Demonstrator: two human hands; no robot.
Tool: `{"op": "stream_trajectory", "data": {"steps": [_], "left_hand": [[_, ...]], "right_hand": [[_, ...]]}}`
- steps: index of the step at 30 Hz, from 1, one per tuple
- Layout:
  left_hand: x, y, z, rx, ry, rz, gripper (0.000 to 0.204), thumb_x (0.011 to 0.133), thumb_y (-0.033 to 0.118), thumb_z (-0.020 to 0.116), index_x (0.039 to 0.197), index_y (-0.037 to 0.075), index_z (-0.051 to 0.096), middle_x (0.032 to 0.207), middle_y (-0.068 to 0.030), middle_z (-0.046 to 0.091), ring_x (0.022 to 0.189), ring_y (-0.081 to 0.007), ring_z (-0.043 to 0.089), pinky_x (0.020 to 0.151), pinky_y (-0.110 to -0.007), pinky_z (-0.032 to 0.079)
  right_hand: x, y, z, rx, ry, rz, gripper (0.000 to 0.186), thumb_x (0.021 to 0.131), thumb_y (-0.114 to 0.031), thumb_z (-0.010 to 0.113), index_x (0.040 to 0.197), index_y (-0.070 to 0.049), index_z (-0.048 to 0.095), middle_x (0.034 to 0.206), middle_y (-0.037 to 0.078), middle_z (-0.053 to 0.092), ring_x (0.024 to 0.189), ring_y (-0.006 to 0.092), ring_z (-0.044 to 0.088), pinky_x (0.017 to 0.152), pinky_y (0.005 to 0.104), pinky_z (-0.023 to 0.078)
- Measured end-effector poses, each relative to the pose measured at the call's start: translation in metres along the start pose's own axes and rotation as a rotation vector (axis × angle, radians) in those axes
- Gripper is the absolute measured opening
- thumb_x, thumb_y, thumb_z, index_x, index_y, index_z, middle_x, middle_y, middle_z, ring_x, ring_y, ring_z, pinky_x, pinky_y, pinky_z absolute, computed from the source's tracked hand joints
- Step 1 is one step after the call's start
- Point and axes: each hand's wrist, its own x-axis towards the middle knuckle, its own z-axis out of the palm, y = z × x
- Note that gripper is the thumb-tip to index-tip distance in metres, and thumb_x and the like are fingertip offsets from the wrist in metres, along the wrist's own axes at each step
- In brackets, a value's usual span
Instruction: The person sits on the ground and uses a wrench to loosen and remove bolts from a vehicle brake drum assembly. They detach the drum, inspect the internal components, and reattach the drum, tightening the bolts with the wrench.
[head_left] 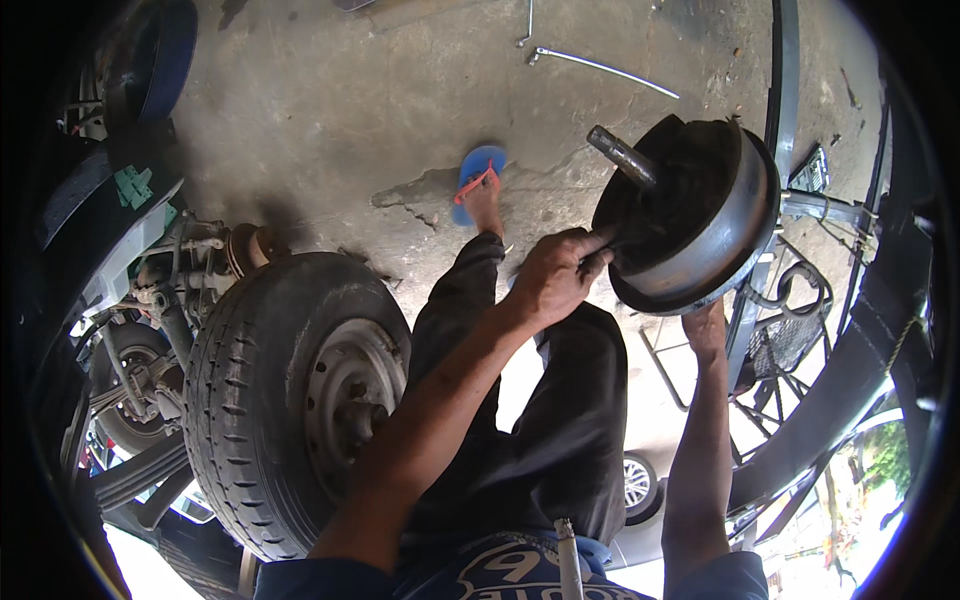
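Observation:
A dark, greasy brake drum point(712, 232) with a shiny worn band is held up in front of me, tilted, at the right. From its dark inner side a thick metal shaft point(622, 158) sticks out toward the upper left. The fingers of my left hand point(558, 276) pinch the drum's near left edge. My right hand point(705, 326) supports the drum from below; its fingers are mostly hidden behind the rim. Close to my left forearm stands a large treaded wheel point(300, 400) with a steel rim.
Axle and suspension parts point(175, 290) of a vehicle lie at the left. A long thin wrench point(605, 72) rests on the cracked concrete floor point(330, 110). A metal frame post point(783, 90) rises beside the drum. My foot in a blue sandal point(482, 158) is ahead.

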Motion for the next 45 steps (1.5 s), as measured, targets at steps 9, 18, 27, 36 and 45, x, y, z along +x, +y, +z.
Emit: {"op": "stream_trajectory", "data": {"steps": [9, 18, 27, 36, 45], "left_hand": [[0.000, 0.010, 0.005, -0.153, 0.099, -0.088, 0.029, 0.098, 0.006, 0.062, 0.127, 0.004, 0.066, 0.114, -0.0156, 0.073, 0.103, -0.0212, 0.069, 0.091, -0.031, 0.052], [0.009, 0.040, 0.004, 0.067, -0.050, -0.116, 0.032, 0.096, 0.007, 0.062, 0.128, 0.003, 0.064, 0.113, -0.0212, 0.070, 0.102, -0.0325, 0.070, 0.087, -0.037, 0.055], [0.023, 0.053, 0.001, 0.257, -0.176, -0.084, 0.071, 0.089, 0.005, 0.060, 0.155, 0.019, 0.039, 0.104, -0.0265, 0.069, 0.099, -0.0383, 0.069, 0.093, -0.044, 0.053], [0.025, 0.063, -0.005, 0.249, -0.284, -0.131, 0.073, 0.087, 0.002, 0.056, 0.155, 0.022, 0.040, 0.150, -0.0325, 0.038, 0.135, -0.0472, 0.044, 0.113, -0.048, 0.041], [0.018, 0.056, 0.003, 0.148, -0.286, -0.105, 0.078, 0.083, -0.011, 0.049, 0.156, 0.013, 0.036, 0.151, -0.0352, 0.034, 0.140, -0.0471, 0.037, 0.117, -0.046, 0.036]], "right_hand": [[-0.006, -0.032, -0.010, 0.129, -0.072, 0.276, 0.032, 0.093, -0.013, 0.065, 0.120, 0.002, 0.056, 0.099, 0.009, 0.068, 0.083, 0.0144, 0.063, 0.071, 0.0294, 0.052], [0.001, -0.040, -0.009, 0.102, -0.094, 0.237, 0.017, 0.097, -0.008, 0.053, 0.102, 0.003, 0.064, 0.082, 0.009, 0.068, 0.073, 0.0153, 0.063, 0.066, 0.0318, 0.050], [0.002, -0.041, -0.003, 0.048, -0.037, 0.219, 0.016, 0.096, -0.008, 0.053, 0.101, 0.002, 0.064, 0.081, 0.009, 0.068, 0.075, 0.0175, 0.063, 0.069, 0.0327, 0.050], [0.002, -0.033, -0.006, 0.012, -0.091, 0.171, 0.019, 0.096, -0.007, 0.054, 0.107, 0.004, 0.065, 0.094, 0.014, 0.072, 0.087, 0.0221, 0.067, 0.079, 0.0366, 0.052], [-0.001, -0.006, 0.014, 0.147, -0.084, 0.169, 0.035, 0.100, -0.009, 0.060, 0.131, 0.003, 0.049, 0.127, 0.013, 0.062, 0.119, 0.0215, 0.057, 0.103, 0.0350, 0.045]]}}
